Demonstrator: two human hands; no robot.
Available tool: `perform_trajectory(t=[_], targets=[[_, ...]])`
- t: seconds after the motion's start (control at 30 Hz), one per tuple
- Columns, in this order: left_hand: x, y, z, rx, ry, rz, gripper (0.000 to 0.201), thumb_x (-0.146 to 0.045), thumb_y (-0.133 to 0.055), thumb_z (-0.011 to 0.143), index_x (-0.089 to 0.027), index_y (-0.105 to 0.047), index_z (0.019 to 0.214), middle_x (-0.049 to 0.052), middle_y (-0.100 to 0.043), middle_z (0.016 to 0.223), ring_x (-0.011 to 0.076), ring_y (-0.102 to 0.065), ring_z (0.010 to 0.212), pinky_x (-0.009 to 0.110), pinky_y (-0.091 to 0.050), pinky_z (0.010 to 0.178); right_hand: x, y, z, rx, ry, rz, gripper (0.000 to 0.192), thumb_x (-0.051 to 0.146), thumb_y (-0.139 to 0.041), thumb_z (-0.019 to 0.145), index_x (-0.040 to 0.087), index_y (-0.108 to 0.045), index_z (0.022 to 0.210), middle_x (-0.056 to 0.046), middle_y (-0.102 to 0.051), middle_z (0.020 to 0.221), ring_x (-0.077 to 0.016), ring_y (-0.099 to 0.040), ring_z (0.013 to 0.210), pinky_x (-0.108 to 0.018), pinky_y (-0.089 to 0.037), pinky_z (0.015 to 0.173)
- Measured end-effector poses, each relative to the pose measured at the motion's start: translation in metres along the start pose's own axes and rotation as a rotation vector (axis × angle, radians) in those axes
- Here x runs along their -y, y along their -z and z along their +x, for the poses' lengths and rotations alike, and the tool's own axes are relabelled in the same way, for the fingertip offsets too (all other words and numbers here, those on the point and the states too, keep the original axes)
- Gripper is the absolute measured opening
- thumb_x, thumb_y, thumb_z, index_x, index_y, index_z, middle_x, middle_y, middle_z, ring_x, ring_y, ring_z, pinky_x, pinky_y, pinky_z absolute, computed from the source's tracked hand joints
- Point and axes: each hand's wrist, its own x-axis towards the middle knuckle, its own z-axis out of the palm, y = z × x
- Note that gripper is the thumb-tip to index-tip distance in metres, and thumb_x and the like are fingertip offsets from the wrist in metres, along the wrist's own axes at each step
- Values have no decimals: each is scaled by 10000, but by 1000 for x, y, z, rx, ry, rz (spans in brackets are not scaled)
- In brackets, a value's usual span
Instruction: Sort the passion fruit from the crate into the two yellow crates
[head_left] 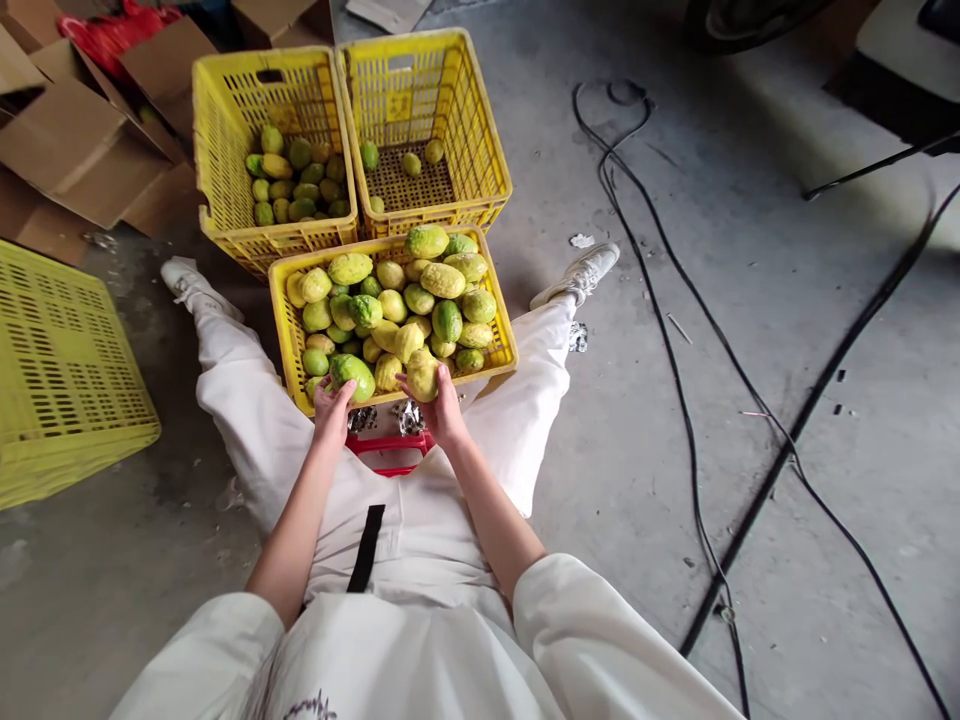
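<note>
The head view looks forward and down toward the hands (pixel 332 410).

I see soft light, shadow around the black rubber wheel (pixel 739 25) at half past one, wide-angle stretch across the yellow slatted plastic crate (pixel 71 360) at nine o'clock
</note>
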Motion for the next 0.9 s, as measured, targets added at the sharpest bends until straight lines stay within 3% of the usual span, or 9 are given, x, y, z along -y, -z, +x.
perform_trajectory(t=[0.1,0.23,0.33,0.47,0.6,0.7,0.8,0.9], targets=[[-1,-3,-1,-73,-11,-11,689,-434,-888,518,-238,-468,1028,67,-687,1041,237,-677,1027,382,-553,873,3,6,4,-23,27,8,263,500,-633,885,264,-633,999,14,-725,915,-197,-724,917,-312,-597,743],[-2,-8,-5,-130,-31,-38,736,-332,-930,463,-226,-461,1020,73,-663,1019,255,-654,1083,385,-534,924,4,10,4,-3,-129,98,294,508,-589,897,238,-643,999,2,-735,835,-222,-736,874,-354,-611,731],[-2,-9,-7,-135,-43,-40,771,-300,-954,425,-233,-455,1008,70,-650,1010,260,-645,1097,390,-532,930,5,11,3,60,-168,154,246,397,-577,887,219,-645,1042,-18,-754,881,-235,-734,916,-367,-610,736],[0,-8,-7,-108,-63,-48,749,-324,-965,439,-245,-467,992,61,-641,1031,255,-645,1102,396,-532,932,5,14,4,73,-179,208,207,238,-613,844,238,-643,1049,12,-764,902,-187,-729,865,-295,-584,682],[2,-7,-7,-102,-91,-35,739,-325,-960,430,-251,-480,987,40,-636,1039,239,-642,1094,392,-524,949,5,17,7,31,-172,236,113,233,-610,873,244,-664,972,44,-764,861,-129,-695,736,-221,-527,564],[1,-6,-8,-119,-112,-27,737,-303,-945,430,-250,-478,998,40,-641,1064,227,-640,1092,378,-515,966,4,17,6,66,-162,200,100,245,-615,866,247,-669,950,42,-767,872,-144,-707,800,-236,-569,646],[-3,-8,-8,-146,-115,-54,730,-290,-927,461,-247,-471,1030,57,-651,1090,222,-642,1085,375,-511,963,4,15,4,114,-130,154,182,253,-650,811,255,-663,993,39,-766,896,-179,-717,925,-294,-602,800],[-5,-8,-8,-166,-118,-80,681,-266,-905,510,-242,-482,1043,50,-659,1065,215,-646,1068,363,-506,948,3,15,5,124,-94,137,270,285,-681,766,270,-649,1034,37,-762,931,-200,-708,993,-333,-603,857]])
